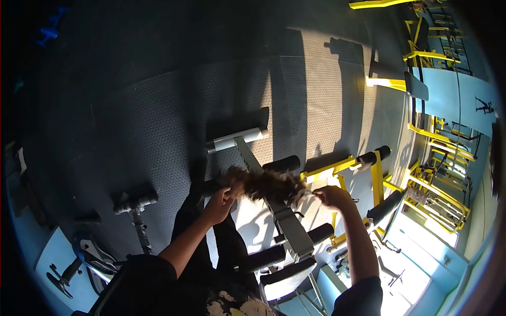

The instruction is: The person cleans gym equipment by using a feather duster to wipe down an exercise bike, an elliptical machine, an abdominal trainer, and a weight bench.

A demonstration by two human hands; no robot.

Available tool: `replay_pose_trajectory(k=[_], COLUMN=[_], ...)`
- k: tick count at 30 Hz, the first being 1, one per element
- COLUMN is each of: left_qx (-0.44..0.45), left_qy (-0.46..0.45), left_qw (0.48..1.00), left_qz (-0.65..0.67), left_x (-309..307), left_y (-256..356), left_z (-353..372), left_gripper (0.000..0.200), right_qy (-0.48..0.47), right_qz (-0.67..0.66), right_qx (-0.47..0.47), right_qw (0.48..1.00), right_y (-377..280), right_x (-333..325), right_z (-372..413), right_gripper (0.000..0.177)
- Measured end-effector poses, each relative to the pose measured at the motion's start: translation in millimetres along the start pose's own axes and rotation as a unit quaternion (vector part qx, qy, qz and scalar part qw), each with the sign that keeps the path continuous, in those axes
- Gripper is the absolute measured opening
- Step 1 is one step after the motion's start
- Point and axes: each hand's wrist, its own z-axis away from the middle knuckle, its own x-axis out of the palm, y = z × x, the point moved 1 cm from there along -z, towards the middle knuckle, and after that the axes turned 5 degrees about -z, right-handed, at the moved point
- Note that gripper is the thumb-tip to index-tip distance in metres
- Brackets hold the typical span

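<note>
A fluffy brown feather duster (271, 187), blurred by motion, stretches between my hands over a grey-framed exercise bench (298, 234). My left hand (217, 204) is closed at the duster's left end, its fingertips pressed together against the feathers. At the other end, my right hand (331, 198) pinches a thin tip of it. Beneath the duster, part of the bench's grey beam is hidden. Black foam rollers (284, 164) stick out from the bench's sides, and its grey foot bar (237, 140) rests on the floor ahead.
Yellow-framed gym equipment (377, 179) stands close on the right, with more yellow machines (437, 197) along the wall. A dark padded stand (138, 210) is to my left. The textured black floor mat (168, 116) spreads ahead, crossed by bright sunlight and shadows.
</note>
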Motion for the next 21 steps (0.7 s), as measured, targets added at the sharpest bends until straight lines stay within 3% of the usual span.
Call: replay_pose_trajectory(k=[3, 5, 7, 9, 11, 13, 15, 18, 21], left_qx=[-0.041, -0.053, -0.056, -0.056, -0.058, -0.025, -0.011, -0.021, -0.011], left_qy=[0.003, 0.017, 0.046, 0.061, 0.072, 0.085, 0.079, 0.060, 0.036], left_qw=[0.999, 0.997, 0.982, 0.968, 0.951, 0.940, 0.938, 0.948, 0.950], left_qz=[-0.023, -0.061, -0.173, -0.235, -0.295, -0.330, -0.336, -0.313, -0.310], left_x=[0.3, 2.4, 0.2, -7.6, -10.8, -13.4, -11.8, -17.4, -28.6], left_y=[-11.1, -23.2, -38.5, -34.2, -31.2, -32.4, -38.8, -43.2, -50.2], left_z=[-11.2, -16.7, -22.6, -26.9, -33.2, -43.4, -58.0, -73.4, -78.9], left_gripper=[0.059, 0.058, 0.056, 0.056, 0.056, 0.056, 0.056, 0.055, 0.055], right_qy=[0.029, 0.093, 0.096, 0.105, 0.052, -0.023, 0.066, 0.110, 0.039], right_qz=[-0.030, 0.020, -0.002, -0.080, -0.094, -0.003, -0.011, 0.008, -0.016], right_qx=[0.014, 0.144, 0.103, -0.080, -0.038, -0.049, 0.013, 0.063, 0.066], right_qw=[0.999, 0.985, 0.990, 0.988, 0.993, 0.999, 0.998, 0.992, 0.997], right_y=[2.8, -9.3, 3.0, -10.6, -29.6, -37.5, -60.1, -81.9, -101.1], right_x=[19.3, 23.5, 39.6, 36.9, 26.6, 31.8, 20.6, 38.4, 49.3], right_z=[-26.7, -24.7, -27.5, -29.5, -50.1, -90.2, -117.4, -182.3, -235.1], right_gripper=[0.031, 0.031, 0.030, 0.029, 0.029, 0.033, 0.031, 0.032, 0.036])
